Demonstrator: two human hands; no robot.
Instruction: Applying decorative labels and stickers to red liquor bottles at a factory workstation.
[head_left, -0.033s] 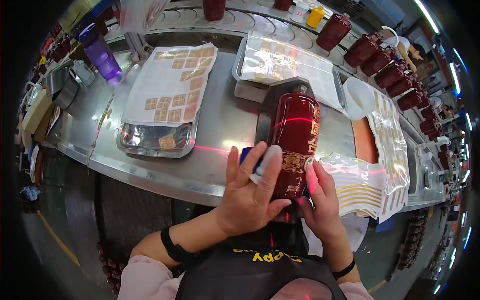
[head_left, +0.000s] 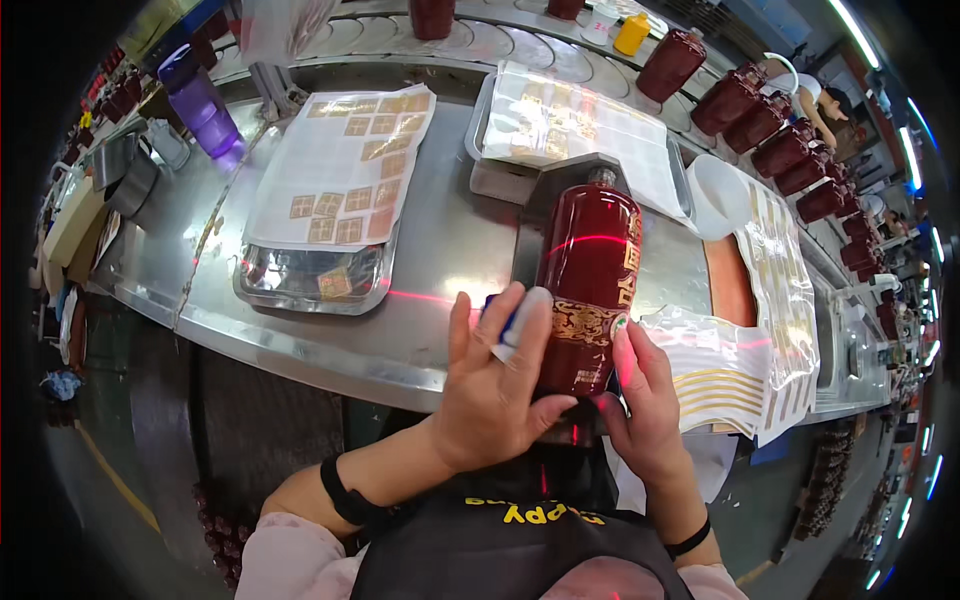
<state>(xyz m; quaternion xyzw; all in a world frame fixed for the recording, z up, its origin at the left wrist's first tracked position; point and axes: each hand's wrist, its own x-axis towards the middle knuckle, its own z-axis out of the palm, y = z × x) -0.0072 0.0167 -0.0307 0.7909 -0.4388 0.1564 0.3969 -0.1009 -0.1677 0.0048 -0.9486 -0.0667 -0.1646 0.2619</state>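
A dark red bottle (head_left: pixel 585 240) with gold characters and a gold patterned band leans in a dark angled holder (head_left: pixel 527 240), its neck pointing away from me. My right hand (head_left: pixel 645 400) grips its lower right side, fingers along the glass. A small white and green spot (head_left: pixel 618 325) shows at those fingertips. My left hand (head_left: pixel 490 385) lies against the bottle's left side with fingers stretched and spread. One finger wears a whitish cover. Something blue and white (head_left: pixel 500 325) shows between its fingers, partly hidden; its kind is unclear. Red light lines cross the bottle.
On the left, a sheet of gold labels (head_left: pixel 345 170) lies over a metal tray (head_left: pixel 315 290). Another label-covered tray (head_left: pixel 570 120) stands behind the bottle. Label strips (head_left: pixel 710 375) and a white roll (head_left: pixel 718 195) lie right. A purple bottle (head_left: pixel 200 105) stands far left; red bottles (head_left: pixel 670 65) line the conveyor.
My left hand has slid slightly left along the bottle, uncovering more of the gold band. The right hand keeps its grip in the same place.
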